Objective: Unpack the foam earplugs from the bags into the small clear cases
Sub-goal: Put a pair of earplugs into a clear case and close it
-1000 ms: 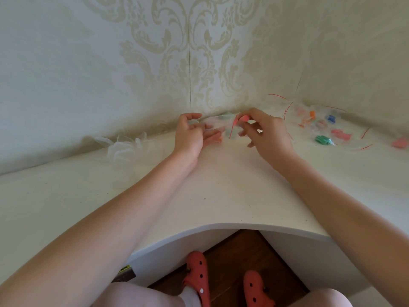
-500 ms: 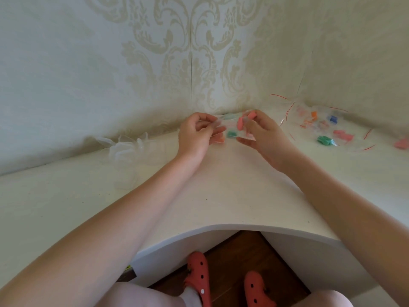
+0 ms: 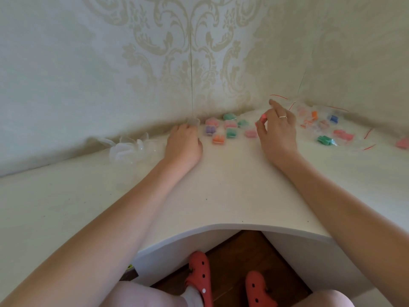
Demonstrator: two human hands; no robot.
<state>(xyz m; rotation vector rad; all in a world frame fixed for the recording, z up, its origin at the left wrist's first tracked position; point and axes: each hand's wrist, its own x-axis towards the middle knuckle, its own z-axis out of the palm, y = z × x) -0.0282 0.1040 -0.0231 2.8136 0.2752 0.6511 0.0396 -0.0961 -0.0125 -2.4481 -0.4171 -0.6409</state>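
At frame center, the left hand point(image 3: 184, 141) rests curled on the white desk point(image 3: 221, 196) by a clear case point(image 3: 194, 122); the right hand point(image 3: 276, 131) pinches a pink earplug point(image 3: 263, 117), filled cases point(image 3: 228, 128) between them, bags point(image 3: 321, 125) at right

The white worktop point(image 3: 221, 196) fits into a wall corner and has a curved cut-out along its near edge. At its back sits a cluster of small clear cases point(image 3: 223, 128) filled with pink, green, purple and orange earplugs, and to the right lie clear bags point(image 3: 323, 127) with red seal strips holding more earplugs in orange, blue, pink and green. On the left a heap of empty clear cases point(image 3: 130, 149) rests by the wall, and one pink piece point(image 3: 402, 143) lies at the far right edge.
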